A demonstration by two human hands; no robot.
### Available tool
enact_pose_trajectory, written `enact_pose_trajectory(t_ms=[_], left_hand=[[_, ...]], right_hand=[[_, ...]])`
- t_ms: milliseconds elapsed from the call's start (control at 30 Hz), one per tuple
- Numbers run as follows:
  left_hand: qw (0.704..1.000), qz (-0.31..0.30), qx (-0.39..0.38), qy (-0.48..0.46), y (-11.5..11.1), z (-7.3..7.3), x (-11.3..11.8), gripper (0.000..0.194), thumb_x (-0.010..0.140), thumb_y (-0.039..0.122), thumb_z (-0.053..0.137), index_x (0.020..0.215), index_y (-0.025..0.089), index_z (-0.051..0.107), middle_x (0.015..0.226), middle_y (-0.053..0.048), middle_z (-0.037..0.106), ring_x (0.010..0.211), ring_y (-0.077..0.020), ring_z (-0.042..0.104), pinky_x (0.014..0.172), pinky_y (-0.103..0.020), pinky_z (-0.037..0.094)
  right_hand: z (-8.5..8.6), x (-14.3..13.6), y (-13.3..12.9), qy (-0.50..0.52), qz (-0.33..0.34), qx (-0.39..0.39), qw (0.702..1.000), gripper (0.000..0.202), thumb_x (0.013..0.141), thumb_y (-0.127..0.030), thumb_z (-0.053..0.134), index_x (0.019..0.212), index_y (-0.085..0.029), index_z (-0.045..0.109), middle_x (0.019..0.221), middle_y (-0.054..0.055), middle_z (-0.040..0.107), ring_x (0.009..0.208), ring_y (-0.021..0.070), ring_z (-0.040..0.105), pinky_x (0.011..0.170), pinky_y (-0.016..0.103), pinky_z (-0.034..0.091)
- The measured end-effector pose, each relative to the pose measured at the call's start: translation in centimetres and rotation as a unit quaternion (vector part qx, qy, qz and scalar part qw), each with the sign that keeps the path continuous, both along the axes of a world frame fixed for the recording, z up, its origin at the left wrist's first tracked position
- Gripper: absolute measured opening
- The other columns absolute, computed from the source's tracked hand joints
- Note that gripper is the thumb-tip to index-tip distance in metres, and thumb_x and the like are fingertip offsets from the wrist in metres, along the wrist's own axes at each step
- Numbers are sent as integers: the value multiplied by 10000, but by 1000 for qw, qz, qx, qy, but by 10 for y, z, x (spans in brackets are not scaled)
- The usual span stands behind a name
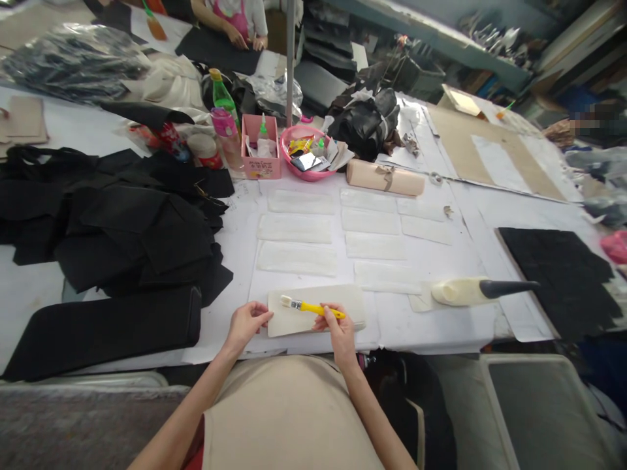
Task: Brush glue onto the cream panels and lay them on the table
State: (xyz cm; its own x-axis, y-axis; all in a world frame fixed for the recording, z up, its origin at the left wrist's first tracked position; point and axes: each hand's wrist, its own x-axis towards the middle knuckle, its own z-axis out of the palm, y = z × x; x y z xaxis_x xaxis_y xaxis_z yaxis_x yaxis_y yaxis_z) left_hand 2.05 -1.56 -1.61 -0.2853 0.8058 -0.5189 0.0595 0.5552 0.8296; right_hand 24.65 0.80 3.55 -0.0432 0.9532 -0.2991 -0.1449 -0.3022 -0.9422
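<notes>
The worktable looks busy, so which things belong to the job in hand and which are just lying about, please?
In hand: yellow brush in right hand; pale sheets, left hand at edge.
Lying about: black pieces, pink basin, green bottle, pink box.

We can read no word for certain. Between eleven and twelve o'clock, the pink box (262,167) bears small printed lettering; near eleven, pale script marks the red packet (171,138) (both too blurred for us to spell out).

Tbl (235,333), white cover: blk pcs (122,222) at L; pale strips (296,258) mid. Btl (458,292) lies R of strips.
</notes>
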Motion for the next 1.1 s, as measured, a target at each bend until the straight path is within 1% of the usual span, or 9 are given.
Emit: enact_pose_trajectory(t_ms=[133, 333, 467, 633, 733, 800, 867, 967, 1100], left_hand=[[1000, 8, 0, -23, -1, 1, -1, 339, 585, 431, 717, 721, 134, 624, 583, -37, 647, 521, -162, 605, 396, -221, 382], [999, 2, -11, -33, -1, 3, -1, 328, 603, 413, 679, 748, 122, 631, 564, -37, 643, 510, -161, 601, 386, -218, 371], [999, 11, -13, -28, -1, 3, 0, 311, 597, 415, 676, 712, 135, 608, 536, -29, 628, 501, -162, 597, 389, -222, 375], [999, 18, -13, -39, -1, 3, 0, 310, 583, 407, 689, 704, 135, 604, 536, -26, 626, 501, -161, 603, 382, -213, 365], [999, 17, -13, -37, -1, 3, 0, 307, 583, 407, 689, 703, 138, 604, 531, -22, 624, 494, -157, 598, 378, -210, 364], [999, 17, -12, -32, -1, 3, 0, 307, 587, 409, 686, 706, 139, 605, 531, -21, 623, 492, -155, 594, 377, -211, 366], [999, 16, -14, -26, -1, 2, 0, 308, 591, 414, 686, 705, 140, 606, 529, -21, 622, 490, -154, 593, 379, -212, 368], [1000, 15, -13, -22, -1, 0, 0, 308, 592, 418, 688, 701, 142, 607, 527, -20, 619, 494, -156, 596, 385, -212, 372], [1000, 13, -5, -12, -2, -3, 0, 309, 591, 418, 688, 703, 141, 609, 537, -22, 619, 495, -157, 598, 386, -212, 368]], right_hand=[[1, -17, 1, -34, 33, 23, 999, 333, 884, -472, 597, 1004, -163, 632, 700, -1, 662, 569, 131, 653, 548, 240, 509], [-5, -35, 6, -46, 52, 37, 997, 325, 884, -473, 592, 997, -171, 631, 695, -10, 657, 562, 119, 646, 540, 220, 495], [-8, -34, 7, -64, 43, 38, 996, 345, 871, -488, 602, 982, -163, 635, 674, -12, 653, 544, 120, 642, 527, 218, 495], [0, -22, 4, -92, -10, 36, 995, 363, 868, -508, 600, 970, -160, 624, 670, -13, 648, 524, 124, 635, 530, 231, 506], [2, -26, 0, -85, 13, 38, 996, 359, 880, -505, 586, 991, -166, 621, 685, -8, 653, 549, 132, 649, 539, 232, 507], [-1, -32, -2, -73, 40, 38, 996, 346, 885, -495, 583, 1002, -171, 622, 691, -9, 658, 552, 128, 653, 540, 227, 505], [-5, -37, -3, -68, 44, 34, 996, 342, 880, -494, 590, 999, -175, 622, 686, -14, 659, 539, 124, 649, 533, 224, 505], [-10, -30, -3, -79, -2, 25, 997, 365, 864, -516, 600, 977, -169, 625, 671, -11, 661, 531, 130, 648, 521, 231, 510], [-13, 0, 1, -104, -85, 24, 991, 394, 846, -534, 616, 958, -157, 616, 651, -15, 658, 499, 126, 636, 502, 231, 508]])
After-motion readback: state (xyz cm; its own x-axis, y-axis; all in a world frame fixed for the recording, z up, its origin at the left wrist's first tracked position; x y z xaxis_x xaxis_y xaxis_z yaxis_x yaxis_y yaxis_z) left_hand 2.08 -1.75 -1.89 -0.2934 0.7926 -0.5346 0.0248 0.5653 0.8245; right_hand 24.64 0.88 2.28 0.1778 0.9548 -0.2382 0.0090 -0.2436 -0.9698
